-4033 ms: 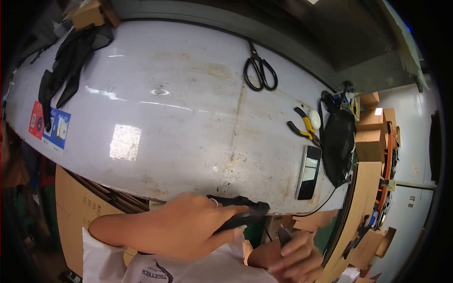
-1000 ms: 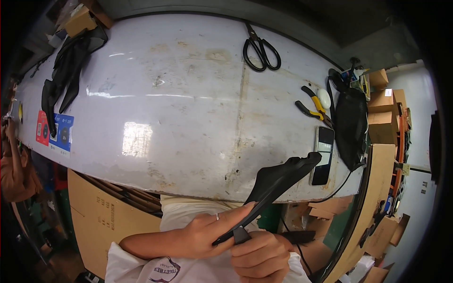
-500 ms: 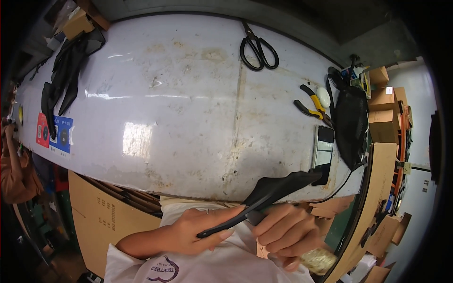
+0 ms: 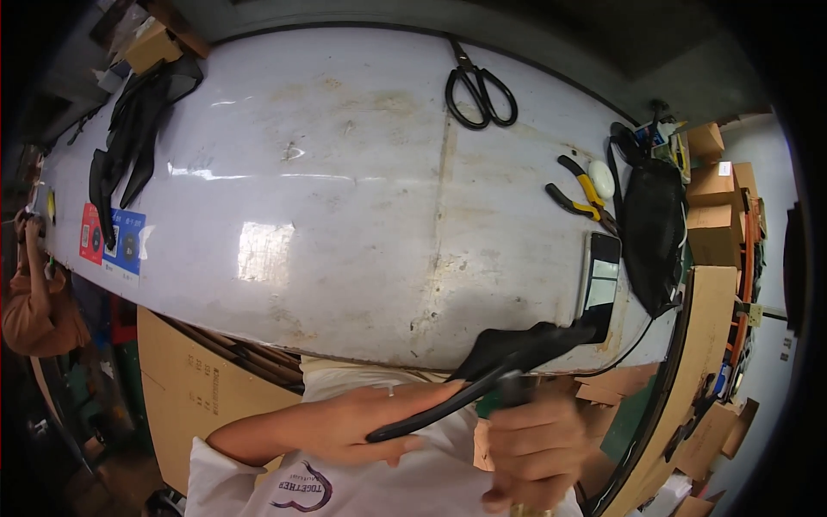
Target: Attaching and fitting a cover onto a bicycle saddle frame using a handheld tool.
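My left hand [image 4: 345, 424] is closed around the narrow end of a long, curved black part [image 4: 508, 358], which looks like moulded plastic or rubber. Its broad end points up and right, over the table's near edge and across the lower corner of a phone [image 4: 601, 276]. Close beside the part, my right hand [image 4: 538, 448] is a fist, smeared by motion. A short dark piece [image 4: 515, 389] juts from the top of that fist, apparently the end of a tool whose kind I cannot make out. Something yellowish shows below the fist.
On the white table [image 4: 345, 224] lie black-handled scissors [image 4: 481, 90], yellow-and-black pliers [image 4: 584, 194], a white oval object [image 4: 601, 179] and a black pouch [image 4: 653, 233]. Similar black parts [image 4: 129, 138] lie far left. Cardboard boxes [image 4: 202, 388] stand around; another person [image 4: 43, 302] is at left.
My right fist has moved down and slightly right, its dark piece tipping more upright. The black part remains in my left hand. The whole view has shifted slightly.
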Motion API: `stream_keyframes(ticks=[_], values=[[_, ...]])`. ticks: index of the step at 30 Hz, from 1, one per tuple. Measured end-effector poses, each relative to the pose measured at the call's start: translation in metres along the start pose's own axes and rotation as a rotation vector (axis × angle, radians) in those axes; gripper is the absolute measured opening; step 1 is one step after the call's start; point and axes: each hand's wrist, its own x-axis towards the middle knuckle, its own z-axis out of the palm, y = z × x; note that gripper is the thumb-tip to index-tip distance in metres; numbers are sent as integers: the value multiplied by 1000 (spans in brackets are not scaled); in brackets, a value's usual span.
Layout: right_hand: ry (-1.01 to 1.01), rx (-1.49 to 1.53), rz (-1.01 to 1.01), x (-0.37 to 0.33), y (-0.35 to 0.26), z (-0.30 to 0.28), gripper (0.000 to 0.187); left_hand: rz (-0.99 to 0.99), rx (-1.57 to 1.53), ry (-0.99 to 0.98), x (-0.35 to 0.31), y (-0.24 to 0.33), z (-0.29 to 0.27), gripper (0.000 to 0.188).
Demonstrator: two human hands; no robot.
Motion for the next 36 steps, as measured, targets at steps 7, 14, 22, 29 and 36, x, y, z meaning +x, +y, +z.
stream_keyframes(ticks=[7,14,22,29,36], values=[[226,380,46,9,-13,68,24,204,182,208,34,-4,21,79],[697,578,119,12,-14,71,26,214,185,221,37,-5,25,82],[235,465,236,35,-25,44,25,217,175,241,41,-2,35,81],[359,594,70,21,-10,50,24,54,-389,226,27,6,36,80],[419,484,55,10,-27,32,30,210,165,313,-13,26,-7,55]])
